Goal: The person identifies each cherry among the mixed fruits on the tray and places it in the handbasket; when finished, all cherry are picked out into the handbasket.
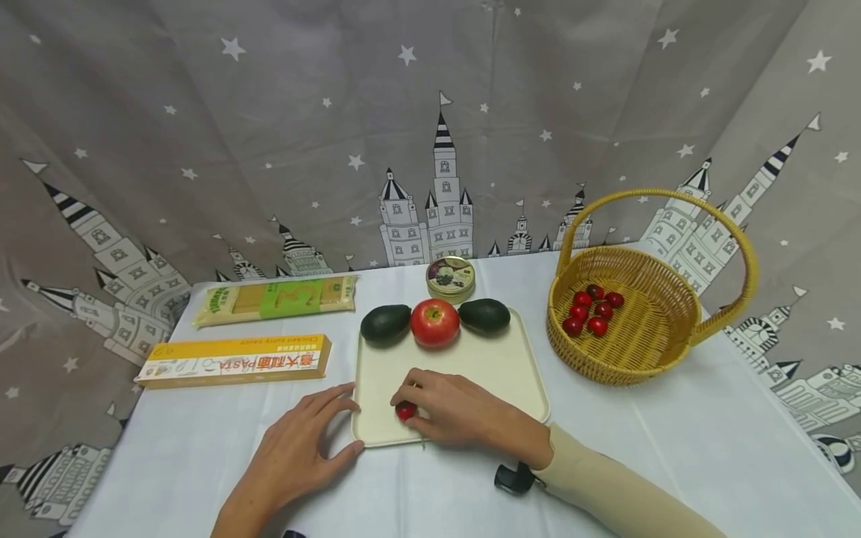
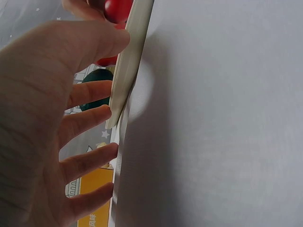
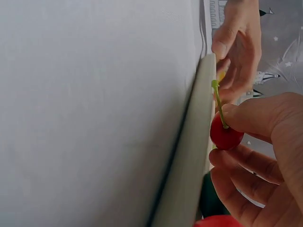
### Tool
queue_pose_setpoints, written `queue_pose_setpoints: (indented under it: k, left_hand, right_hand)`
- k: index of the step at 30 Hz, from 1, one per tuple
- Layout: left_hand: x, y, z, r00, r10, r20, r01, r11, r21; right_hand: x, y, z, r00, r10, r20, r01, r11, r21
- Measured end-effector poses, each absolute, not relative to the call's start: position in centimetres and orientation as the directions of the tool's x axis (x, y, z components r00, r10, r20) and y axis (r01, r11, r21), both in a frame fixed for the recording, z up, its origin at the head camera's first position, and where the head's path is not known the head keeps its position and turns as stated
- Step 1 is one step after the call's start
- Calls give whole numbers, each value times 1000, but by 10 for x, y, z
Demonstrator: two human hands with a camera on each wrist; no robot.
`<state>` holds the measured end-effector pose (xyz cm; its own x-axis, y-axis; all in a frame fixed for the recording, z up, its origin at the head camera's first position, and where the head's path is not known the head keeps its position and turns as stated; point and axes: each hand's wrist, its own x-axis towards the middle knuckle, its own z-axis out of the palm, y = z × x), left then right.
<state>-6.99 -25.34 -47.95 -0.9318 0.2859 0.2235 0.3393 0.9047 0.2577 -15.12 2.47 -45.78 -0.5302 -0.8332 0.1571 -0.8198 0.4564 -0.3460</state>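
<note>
My right hand (image 1: 451, 407) pinches a red cherry (image 3: 226, 135) between thumb and fingers, low over the front part of a cream tray (image 1: 498, 370). The cherry's green stem (image 3: 219, 106) points toward the tray's front edge in the right wrist view. At the tray's front left corner, my left hand (image 1: 306, 441) spreads its fingers, with the thumb (image 2: 113, 41) and nearest fingertips right at the rim. Along the tray's back edge a red apple (image 1: 435, 323) sits between two dark green avocados, one to its left (image 1: 386, 325) and one to its right (image 1: 486, 316).
A wicker basket (image 1: 608, 371) with a tall handle stands to the right, several cherries (image 1: 597, 326) inside. Behind the tray is a round tin (image 1: 451, 278). To the left lie a noodle packet (image 1: 296, 297) and a yellow-and-white pasta box (image 1: 235, 362). A patterned grey curtain (image 1: 269, 149) borders the table.
</note>
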Motion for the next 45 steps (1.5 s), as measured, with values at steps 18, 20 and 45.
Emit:
queue_pose_setpoints:
  k: [18,20,45]
  left_hand:
    - [-71,-254,-480,-926,287,247,348,901,258]
    - [-71,-254,-480,-927,287,243,347,901,260]
    - [-70,-253,-479,-933,282,223,335,907,256]
  right_hand:
    - [-154,78,-446,-592,-755,280,-795,491,-356]
    - [-155,84,-446,-602,-743,293,-790,498,-358]
    - [-158,149,-431,-707,-608,360,-707,603,-369]
